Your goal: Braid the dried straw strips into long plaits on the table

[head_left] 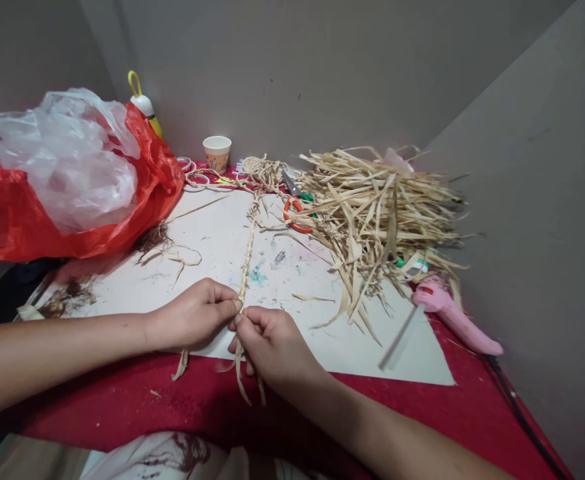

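Observation:
A long thin braid of dried leaf strips [247, 248] runs across the white sheet [222, 240] from the far side toward me. My left hand [192, 315] pinches its near end, fingers closed on the braid. My right hand [271, 343] meets it from the right, also pinched shut on the loose strips, whose free ends [245, 383] hang down over the red cloth [172, 400]. The two hands touch at the fingertips.
A big pile of dried strips [382, 213] lies at the right, with orange-handled scissors [295, 212] at its edge. A pink glue gun [452, 317] rests near the right wall. Red and clear plastic bags [72, 180] fill the left. A paper cup [217, 153] stands at the back.

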Demonstrator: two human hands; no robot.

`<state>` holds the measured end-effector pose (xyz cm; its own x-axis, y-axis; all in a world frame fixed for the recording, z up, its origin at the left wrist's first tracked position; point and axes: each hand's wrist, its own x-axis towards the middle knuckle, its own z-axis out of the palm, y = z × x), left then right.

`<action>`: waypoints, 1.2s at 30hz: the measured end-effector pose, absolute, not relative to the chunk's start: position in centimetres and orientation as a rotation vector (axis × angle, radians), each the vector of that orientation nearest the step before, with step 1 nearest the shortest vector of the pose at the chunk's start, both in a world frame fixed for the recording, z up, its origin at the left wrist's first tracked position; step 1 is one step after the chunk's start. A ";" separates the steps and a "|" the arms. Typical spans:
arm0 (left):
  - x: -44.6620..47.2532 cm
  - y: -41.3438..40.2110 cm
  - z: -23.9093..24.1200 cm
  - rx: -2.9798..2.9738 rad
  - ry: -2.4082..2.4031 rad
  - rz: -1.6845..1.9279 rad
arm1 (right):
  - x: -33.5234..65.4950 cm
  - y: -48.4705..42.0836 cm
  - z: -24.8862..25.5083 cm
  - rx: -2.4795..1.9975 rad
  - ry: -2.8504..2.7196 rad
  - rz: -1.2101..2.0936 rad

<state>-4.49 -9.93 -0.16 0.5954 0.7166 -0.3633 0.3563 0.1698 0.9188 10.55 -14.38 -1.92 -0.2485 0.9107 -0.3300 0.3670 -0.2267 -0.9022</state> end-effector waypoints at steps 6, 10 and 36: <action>-4.0 -10.1 0.0 1.398 1.028 0.345 | 10.8 -14.8 -2.2 -1.566 -2.144 0.841; -4.1 -10.2 0.0 1.322 1.058 0.334 | 10.8 -15.8 -0.5 -1.503 -2.357 0.891; -4.6 -9.2 -3.5 1.450 1.122 0.482 | 12.9 10.3 -1.2 -1.967 -1.723 0.783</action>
<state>-4.61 -9.16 -3.48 0.4529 0.8379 -0.3045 0.3563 0.1430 0.9234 12.94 10.25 -1.17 0.0788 0.9865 -0.1438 0.7568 -0.1531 -0.6355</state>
